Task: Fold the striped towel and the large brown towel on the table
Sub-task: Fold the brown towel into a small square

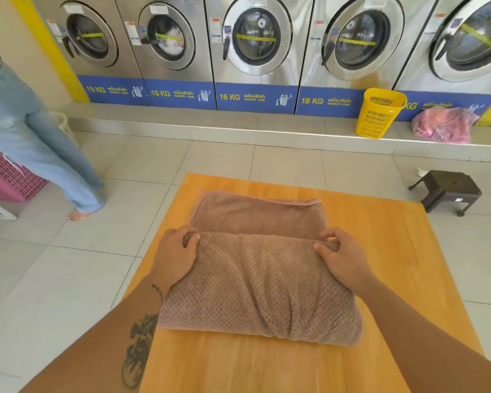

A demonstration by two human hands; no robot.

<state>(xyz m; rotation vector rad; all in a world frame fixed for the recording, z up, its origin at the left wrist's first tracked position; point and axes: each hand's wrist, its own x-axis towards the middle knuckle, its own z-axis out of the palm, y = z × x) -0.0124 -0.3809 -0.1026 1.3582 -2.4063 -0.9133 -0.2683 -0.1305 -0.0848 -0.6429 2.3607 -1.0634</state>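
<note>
The large brown towel (258,279) lies on the orange wooden table (380,251), partly folded, with a near thick layer doubled over a flat far layer. My left hand (176,255) grips the left end of the fold edge. My right hand (342,258) pinches the right end of the same edge. Both hands sit on top of the towel, thumbs tucked under the fold. No striped towel is in view.
A row of washing machines (255,49) lines the far wall. A yellow basket (379,113) and a pink mesh bag (442,124) sit on the ledge. A dark stool (445,191) stands right of the table. A person in jeans (34,137) and a pink basket (9,180) are at left.
</note>
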